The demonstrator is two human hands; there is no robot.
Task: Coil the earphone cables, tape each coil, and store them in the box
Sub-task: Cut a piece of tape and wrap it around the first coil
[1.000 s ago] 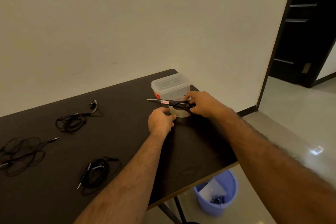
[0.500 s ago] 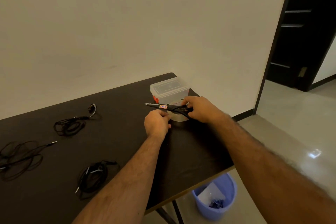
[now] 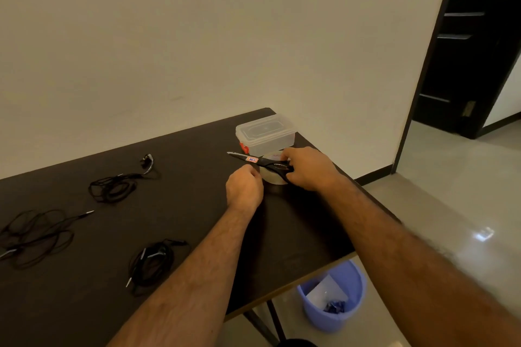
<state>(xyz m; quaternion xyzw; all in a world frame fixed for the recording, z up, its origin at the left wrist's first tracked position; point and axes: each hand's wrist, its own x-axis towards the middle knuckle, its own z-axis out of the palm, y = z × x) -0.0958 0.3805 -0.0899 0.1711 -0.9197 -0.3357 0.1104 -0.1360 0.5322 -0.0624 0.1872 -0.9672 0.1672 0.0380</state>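
From the head view, both hands sit slightly lower and closer to the surface's right edge than half a second earlier; the pose is otherwise unchanged. The right hand (image 3: 308,169) has its grip wrapped around the handles of the black scissors (image 3: 260,162), blades pointing left above the tape roll (image 3: 273,176). The left hand (image 3: 244,187) is curled with its grip pressed together beside the roll; whether it pinches tape cannot be told. The lidded clear box (image 3: 266,134) stands just behind both hands at the surface's far right corner. Three earphone cables lie well apart to the left: one coil (image 3: 114,187) toward the far edge, a loose tangle (image 3: 33,236) at the left edge, another coil (image 3: 152,262) near the front edge.
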